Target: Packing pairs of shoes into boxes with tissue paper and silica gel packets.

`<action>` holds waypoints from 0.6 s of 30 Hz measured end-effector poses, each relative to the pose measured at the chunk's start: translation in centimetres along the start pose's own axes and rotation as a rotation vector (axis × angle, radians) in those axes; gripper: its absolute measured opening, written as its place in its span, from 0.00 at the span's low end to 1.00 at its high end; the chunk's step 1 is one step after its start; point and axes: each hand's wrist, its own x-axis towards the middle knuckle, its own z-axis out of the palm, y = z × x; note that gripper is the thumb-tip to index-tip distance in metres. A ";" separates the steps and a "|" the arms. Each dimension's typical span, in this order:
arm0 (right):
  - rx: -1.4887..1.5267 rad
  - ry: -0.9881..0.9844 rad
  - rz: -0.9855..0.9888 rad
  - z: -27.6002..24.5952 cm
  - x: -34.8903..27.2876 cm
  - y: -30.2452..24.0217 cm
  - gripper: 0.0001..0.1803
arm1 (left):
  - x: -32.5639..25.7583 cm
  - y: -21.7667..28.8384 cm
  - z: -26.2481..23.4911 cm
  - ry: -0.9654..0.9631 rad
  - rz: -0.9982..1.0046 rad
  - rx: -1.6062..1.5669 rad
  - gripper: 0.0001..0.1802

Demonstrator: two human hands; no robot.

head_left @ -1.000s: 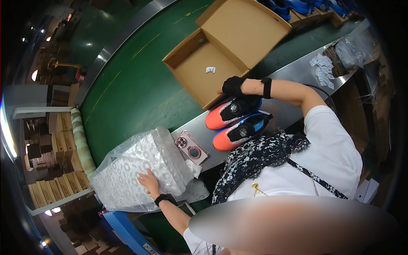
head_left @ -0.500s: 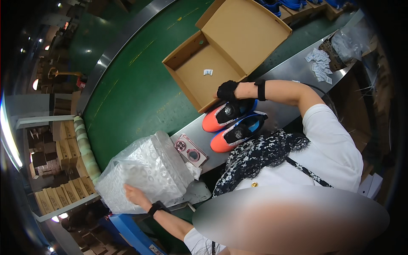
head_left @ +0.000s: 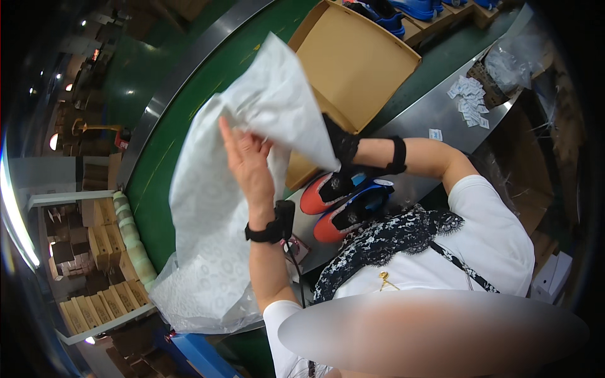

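Note:
A large white sheet of thin paper (head_left: 208, 164) is lifted off the stack and spreads up across the green belt. My left hand (head_left: 251, 167) grips it, with one finger stretched along the sheet. My right hand (head_left: 340, 142), in a black covering, is beside the sheet's lower corner at the near side of an open brown shoebox (head_left: 362, 63); its fingers are hidden. Part of the box is behind the paper. Just below my right hand, a pair of orange, black and blue shoes (head_left: 343, 220) sits on the metal ledge.
Clear plastic (head_left: 183, 302) wraps the remaining paper stack at the lower left. A phone (head_left: 297, 249) shows partly beside my left forearm. Small white sachets (head_left: 469, 101) are heaped on the metal ledge (head_left: 413, 113). More blue shoes (head_left: 416, 9) are at the back.
My left hand has moved up and right from the stack, drawing a paper sheet over the belt and part of the box. The small sachet inside the box is now hidden.

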 end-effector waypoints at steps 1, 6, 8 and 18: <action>-0.007 0.001 0.003 -1.7 0.4 0.4 0.23 | 0.7 -0.9 0.6 -0.021 0.088 0.069 0.23; 0.630 0.569 -0.255 -14.7 2.1 6.3 0.22 | 1.9 -4.6 -0.1 -0.121 0.571 1.160 0.26; -0.176 0.659 -0.178 -21.0 1.0 7.9 0.18 | 1.9 -6.4 -2.5 -0.161 0.427 1.635 0.27; 0.293 1.060 0.208 -30.9 -7.2 10.8 0.17 | 2.5 -15.0 -17.9 0.473 -0.314 1.333 0.40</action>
